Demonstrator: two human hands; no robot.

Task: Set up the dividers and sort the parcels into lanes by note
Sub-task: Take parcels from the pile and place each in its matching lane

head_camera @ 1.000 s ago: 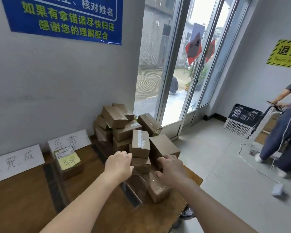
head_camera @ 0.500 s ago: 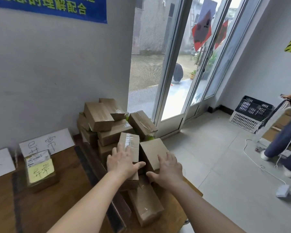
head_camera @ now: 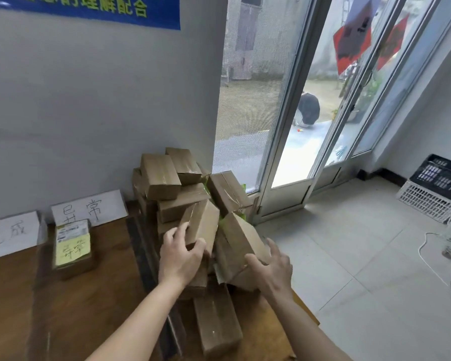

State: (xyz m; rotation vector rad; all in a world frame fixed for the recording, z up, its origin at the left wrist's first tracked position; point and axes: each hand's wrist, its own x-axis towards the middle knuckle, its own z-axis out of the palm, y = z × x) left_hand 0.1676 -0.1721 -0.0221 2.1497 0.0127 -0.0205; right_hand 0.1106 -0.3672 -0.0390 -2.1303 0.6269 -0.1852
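Observation:
A heap of several brown taped parcels (head_camera: 167, 178) stands at the table's right end against the wall. My left hand (head_camera: 180, 259) grips a tilted parcel (head_camera: 203, 222) at the front of the heap. My right hand (head_camera: 271, 272) holds a second, larger tilted parcel (head_camera: 238, 241) from its right side, fingers spread. Another parcel (head_camera: 216, 324) lies flat in front of both. A dark divider strip (head_camera: 141, 246) runs across the wooden table (head_camera: 94, 308) left of the heap. One parcel with a yellow note (head_camera: 72, 247) sits in the lane before a white handwritten sign (head_camera: 89, 208).
A second white sign (head_camera: 9, 234) leans on the wall at the far left, with another dark divider (head_camera: 41, 259) beside it. The table's right edge drops to a tiled floor. A glass door (head_camera: 292, 100) stands behind; stacked crates (head_camera: 435, 188) and a white cable (head_camera: 432, 256) lie right.
Both hands went from resting on top of the two front parcels to gripping and tilting them. The view moved closer, and the person at the right is out of frame.

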